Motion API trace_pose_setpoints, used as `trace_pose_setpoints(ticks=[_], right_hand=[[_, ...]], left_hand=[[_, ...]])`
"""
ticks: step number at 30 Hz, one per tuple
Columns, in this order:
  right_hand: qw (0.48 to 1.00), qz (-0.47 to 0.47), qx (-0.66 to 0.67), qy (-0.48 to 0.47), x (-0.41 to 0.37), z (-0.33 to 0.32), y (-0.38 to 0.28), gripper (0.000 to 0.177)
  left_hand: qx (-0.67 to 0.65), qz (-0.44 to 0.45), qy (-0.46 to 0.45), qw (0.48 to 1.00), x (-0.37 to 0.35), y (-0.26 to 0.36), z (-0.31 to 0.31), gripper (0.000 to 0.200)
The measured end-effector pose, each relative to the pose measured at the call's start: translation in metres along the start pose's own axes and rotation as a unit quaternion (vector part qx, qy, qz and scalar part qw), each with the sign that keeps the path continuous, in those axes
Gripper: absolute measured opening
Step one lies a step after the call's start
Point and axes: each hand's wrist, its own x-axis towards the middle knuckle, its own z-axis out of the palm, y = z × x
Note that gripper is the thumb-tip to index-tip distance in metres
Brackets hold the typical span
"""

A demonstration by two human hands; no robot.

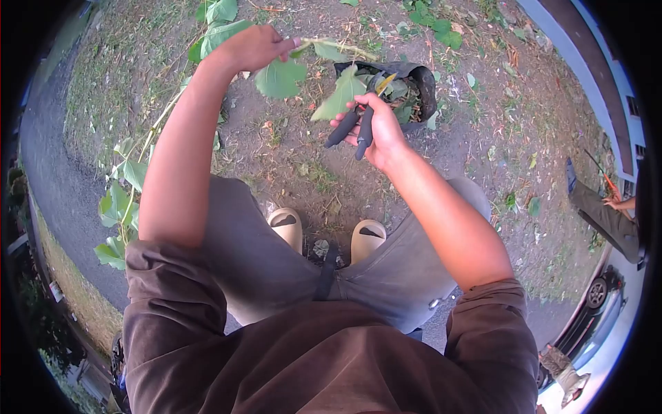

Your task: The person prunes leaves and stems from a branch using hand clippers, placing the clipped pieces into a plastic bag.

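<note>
My left hand (258, 50) is closed on a long leafy vine (148, 141), which trails down along the outside of my left arm. From that hand the vine's cut-off-looking end reaches right, with large green leaves (281, 77) hanging from it. Dark-handled pruning shears (364, 131) with yellow near the blades are in my right hand (379, 131), their handles spread slightly apart. Just beyond the shears stands an open black bag (427, 90) holding leaves and plant scraps. One big leaf (343, 93) hangs between the shears and the vine.
Green weeds (441, 31) grow on the bare soil ahead. At the right edge are a person in dark trousers (600, 210), another person's leg, and a parked car (596, 310). Paving (62, 165) lies left. My sandals (367, 240) are below.
</note>
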Motion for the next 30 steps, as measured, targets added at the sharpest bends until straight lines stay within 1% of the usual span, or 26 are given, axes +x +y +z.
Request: trace_pose_setpoints(ticks=[2,3,4,5,6,7,8,9,11,13,15,16,17,19,20,22,24,26,30], right_hand=[[1.0,0.0,0.003,-0.017,-0.009,0.007,-0.001,0.037],[0.998,0.013,0.019,-0.05,-0.014,0.011,-0.001,0.035],[0.996,0.026,0.034,-0.083,-0.017,0.015,-0.003,0.034],[0.996,0.025,0.034,-0.082,-0.017,0.016,-0.004,0.034],[0.991,0.03,0.062,-0.115,-0.017,0.016,-0.005,0.036],[0.984,0.036,0.09,-0.148,-0.016,0.016,-0.005,0.037],[0.982,0.023,0.099,-0.161,-0.015,0.016,-0.007,0.038],[0.982,0.022,0.101,-0.16,-0.015,0.015,-0.009,0.038],[0.979,-0.02,0.157,-0.125,-0.015,0.015,-0.013,0.04],[0.98,-0.036,0.155,-0.118,-0.013,0.011,-0.017,0.043],[0.981,-0.066,0.162,-0.084,-0.014,0.01,-0.02,0.046],[0.981,-0.067,0.173,-0.061,-0.015,0.012,-0.021,0.046],[0.981,-0.067,0.172,-0.062,-0.015,0.011,-0.021,0.046],[0.984,-0.086,0.156,-0.028,-0.015,0.01,-0.019,0.043],[0.984,-0.088,0.156,-0.027,-0.016,0.01,-0.019,0.043],[0.986,-0.095,0.135,0.001,-0.019,0.009,-0.019,0.041],[0.987,-0.101,0.126,0.005,-0.017,0.006,-0.019,0.042],[0.988,-0.106,0.116,0.009,-0.018,0.004,-0.02,0.042],[0.987,-0.103,0.127,0.005,-0.021,0.003,-0.026,0.04]], left_hand=[[-0.048,-0.014,0.055,0.997,0.002,-0.001,-0.001,0.067],[-0.048,-0.015,0.055,0.997,0.002,-0.001,0.0,0.067],[-0.045,0.005,0.027,0.999,-0.006,0.012,-0.005,0.066],[-0.042,0.026,-0.002,0.999,-0.009,0.021,-0.007,0.065],[-0.042,0.026,-0.002,0.999,-0.007,0.024,-0.004,0.065],[-0.055,0.051,0.001,0.997,-0.007,0.027,0.0,0.066],[-0.067,0.076,0.004,0.995,-0.006,0.029,0.003,0.067],[-0.066,0.078,0.002,0.995,-0.005,0.031,0.005,0.067],[-0.048,0.061,-0.023,0.997,-0.009,0.038,0.007,0.067],[-0.046,0.06,-0.037,0.996,-0.012,0.047,0.008,0.067],[-0.046,0.057,-0.051,0.996,-0.011,0.051,0.012,0.067],[-0.049,0.08,-0.038,0.995,-0.011,0.053,0.015,0.067],[-0.051,0.104,-0.025,0.993,-0.01,0.055,0.017,0.067],[-0.048,0.091,-0.038,0.994,-0.011,0.062,0.016,0.066],[-0.045,0.079,-0.052,0.995,-0.012,0.066,0.014,0.065],[-0.051,0.089,-0.046,0.994,-0.011,0.065,0.017,0.064],[-0.057,0.099,-0.04,0.993,-0.008,0.064,0.022,0.064],[-0.058,0.096,-0.014,0.994,-0.007,0.065,0.026,0.062],[-0.079,0.097,-0.018,0.992,-0.011,0.068,0.017,0.063]])
